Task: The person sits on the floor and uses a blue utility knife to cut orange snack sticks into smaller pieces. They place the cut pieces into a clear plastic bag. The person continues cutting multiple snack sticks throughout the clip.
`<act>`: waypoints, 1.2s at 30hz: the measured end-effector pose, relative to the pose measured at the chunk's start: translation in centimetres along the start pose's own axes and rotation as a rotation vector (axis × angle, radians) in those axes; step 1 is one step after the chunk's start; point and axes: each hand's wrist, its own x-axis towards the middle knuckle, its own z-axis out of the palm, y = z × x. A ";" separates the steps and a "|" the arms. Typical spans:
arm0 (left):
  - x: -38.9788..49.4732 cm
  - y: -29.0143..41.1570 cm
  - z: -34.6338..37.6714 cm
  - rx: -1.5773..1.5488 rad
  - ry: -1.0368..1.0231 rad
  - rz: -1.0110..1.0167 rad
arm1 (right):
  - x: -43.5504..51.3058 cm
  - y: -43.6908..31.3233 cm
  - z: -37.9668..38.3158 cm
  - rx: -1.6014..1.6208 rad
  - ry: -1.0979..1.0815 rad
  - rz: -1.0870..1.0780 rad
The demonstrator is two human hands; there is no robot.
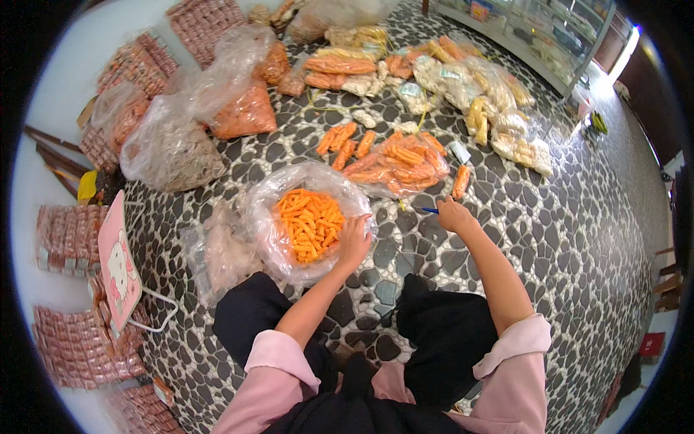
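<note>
Before me stands an opened clear plastic bag [265, 238] with its rim spread wide, holding a heap of orange crinkle-cut snack sticks [309, 225]. My left hand [355, 241] is at the bag's right rim, fingers curled over the plastic. To the right, my right hand [456, 217] grips a slim blue tool [430, 210], perhaps a pen; its far part is hidden in the fingers. Just beyond those fingertips lies a small filled packet of orange snacks [461, 182]; whether they touch it is unclear. Farther forward rests a larger clear bag of orange snack packets [404, 165].
Several loose orange packets [344, 144] lie ahead on the stone-patterned floor [542, 228]. Behind them are bundles of pale snack packets [461, 81]. Large filled bags [173, 146] and a pink folding table [119, 260] stand at left. A glass display case [542, 38] is at far right.
</note>
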 end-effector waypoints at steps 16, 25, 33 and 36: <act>12.2 5.1 14.8 0.013 -0.057 0.231 | 13.1 13.1 12.4 0.533 0.725 0.657; 12.2 5.3 14.7 -0.063 -0.097 0.144 | 12.4 10.8 10.8 1.164 0.441 0.861; 15.2 8.0 5.7 -1.334 -0.229 -0.254 | 3.3 -1.6 0.2 1.194 0.492 0.260; 15.4 7.7 -1.1 -1.215 -0.097 -0.144 | 2.3 -7.1 -4.0 0.885 0.573 0.011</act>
